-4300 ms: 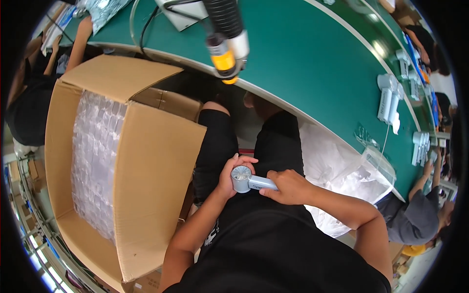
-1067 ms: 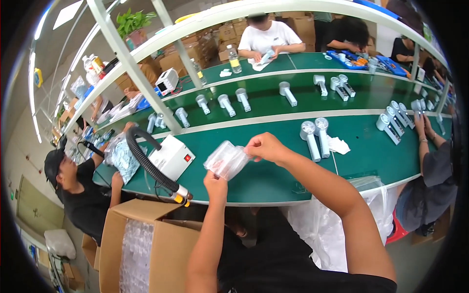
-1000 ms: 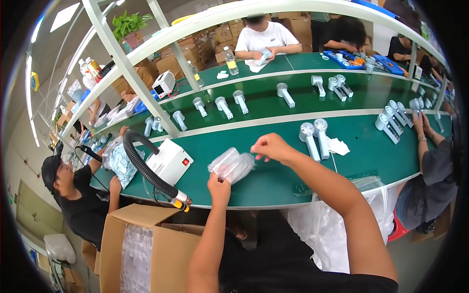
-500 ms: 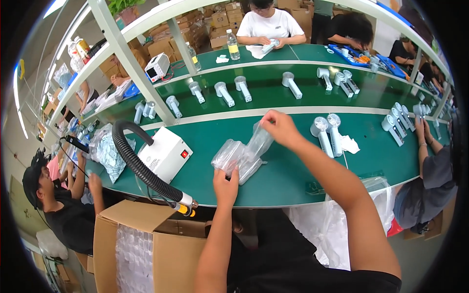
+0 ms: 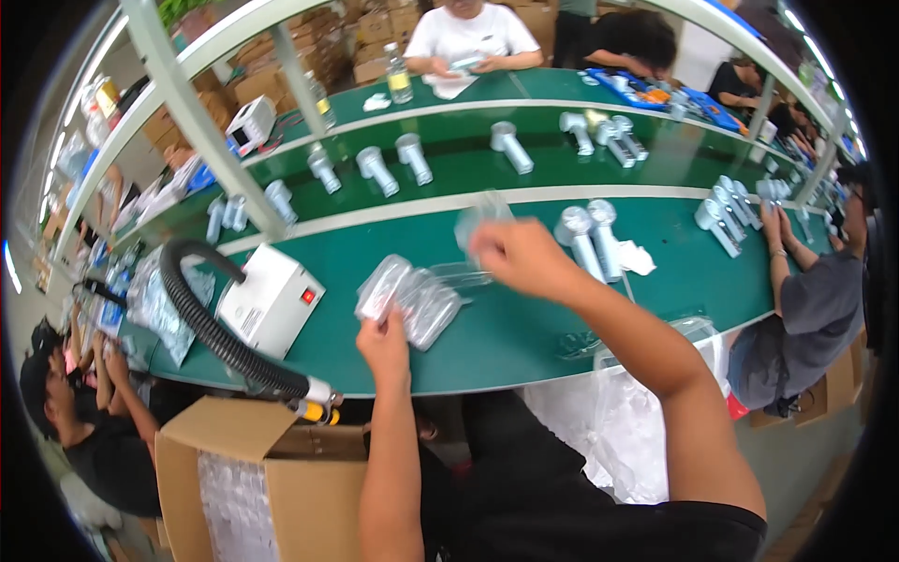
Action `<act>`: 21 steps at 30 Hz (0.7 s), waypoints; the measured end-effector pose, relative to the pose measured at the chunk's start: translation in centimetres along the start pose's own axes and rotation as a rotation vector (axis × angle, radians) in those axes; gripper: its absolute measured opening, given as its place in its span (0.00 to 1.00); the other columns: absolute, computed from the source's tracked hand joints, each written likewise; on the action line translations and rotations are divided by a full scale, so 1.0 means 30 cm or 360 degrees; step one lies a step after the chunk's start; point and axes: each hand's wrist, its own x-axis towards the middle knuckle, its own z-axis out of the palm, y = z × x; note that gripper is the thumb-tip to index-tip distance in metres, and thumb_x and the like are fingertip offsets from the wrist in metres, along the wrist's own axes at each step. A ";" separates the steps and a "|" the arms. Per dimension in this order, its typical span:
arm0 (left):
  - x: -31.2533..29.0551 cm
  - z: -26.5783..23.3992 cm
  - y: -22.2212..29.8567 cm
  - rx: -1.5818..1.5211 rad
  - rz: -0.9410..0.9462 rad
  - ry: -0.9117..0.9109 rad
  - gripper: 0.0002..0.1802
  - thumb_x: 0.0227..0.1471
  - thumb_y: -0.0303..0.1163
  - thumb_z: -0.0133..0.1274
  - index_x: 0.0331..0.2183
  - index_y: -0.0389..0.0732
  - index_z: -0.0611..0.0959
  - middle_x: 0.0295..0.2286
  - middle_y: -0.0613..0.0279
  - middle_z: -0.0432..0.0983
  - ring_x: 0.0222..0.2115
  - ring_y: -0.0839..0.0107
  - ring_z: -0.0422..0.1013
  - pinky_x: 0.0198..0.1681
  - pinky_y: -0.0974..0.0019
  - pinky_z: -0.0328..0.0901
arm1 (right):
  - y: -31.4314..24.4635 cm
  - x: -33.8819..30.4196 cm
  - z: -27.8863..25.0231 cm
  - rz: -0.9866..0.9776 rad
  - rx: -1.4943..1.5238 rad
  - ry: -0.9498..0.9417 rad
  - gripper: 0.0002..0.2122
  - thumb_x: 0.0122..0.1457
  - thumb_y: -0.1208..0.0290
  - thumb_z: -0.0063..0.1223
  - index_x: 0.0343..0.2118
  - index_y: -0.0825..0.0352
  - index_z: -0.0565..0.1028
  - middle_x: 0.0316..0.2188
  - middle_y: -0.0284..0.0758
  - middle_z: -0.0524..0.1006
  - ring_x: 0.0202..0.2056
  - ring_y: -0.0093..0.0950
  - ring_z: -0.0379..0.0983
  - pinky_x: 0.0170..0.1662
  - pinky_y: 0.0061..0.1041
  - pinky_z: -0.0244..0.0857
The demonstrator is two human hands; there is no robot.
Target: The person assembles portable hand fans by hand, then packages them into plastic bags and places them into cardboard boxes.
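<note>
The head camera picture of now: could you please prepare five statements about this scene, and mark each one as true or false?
1. The left hand holds clear plastic packaging. True.
2. The right hand rests on the cardboard box. False: it is over the green bench, with clear plastic film at its fingers.
3. A crumpled white tissue lies to the right of two pale-blue handheld devices. True.
4. The white machine stands to the right of these devices. False: the white machine stands to their left.
5. The cardboard box is empty. False: clear plastic pieces are inside the cardboard box.
</note>
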 end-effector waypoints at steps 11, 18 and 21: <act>0.007 -0.044 0.015 -0.0142 -0.0240 0.0033 0.15 0.54 0.20 0.53 0.45 0.33 0.79 0.39 0.61 0.77 0.33 0.80 0.70 0.32 0.75 0.65 | 0.049 0.000 0.185 0.0055 0.0056 -0.0239 0.06 0.51 0.70 0.55 0.24 0.66 0.75 0.22 0.41 0.77 0.26 0.41 0.74 0.31 0.36 0.68; -0.024 0.002 0.045 -0.0257 -0.0299 0.0087 0.16 0.53 0.19 0.52 0.45 0.35 0.80 0.39 0.62 0.77 0.30 0.81 0.69 0.25 0.77 0.61 | 0.010 0.188 0.074 -0.0081 -0.0014 0.0536 0.05 0.47 0.77 0.55 0.26 0.69 0.70 0.25 0.43 0.74 0.29 0.40 0.74 0.31 0.35 0.66; -0.039 0.032 0.062 -0.0399 -0.0302 0.0154 0.15 0.52 0.18 0.52 0.44 0.35 0.80 0.39 0.62 0.77 0.28 0.81 0.68 0.24 0.77 0.60 | -0.027 0.229 0.048 -0.0068 -0.0093 0.0512 0.06 0.47 0.81 0.53 0.29 0.66 0.73 0.27 0.43 0.75 0.32 0.41 0.75 0.35 0.35 0.68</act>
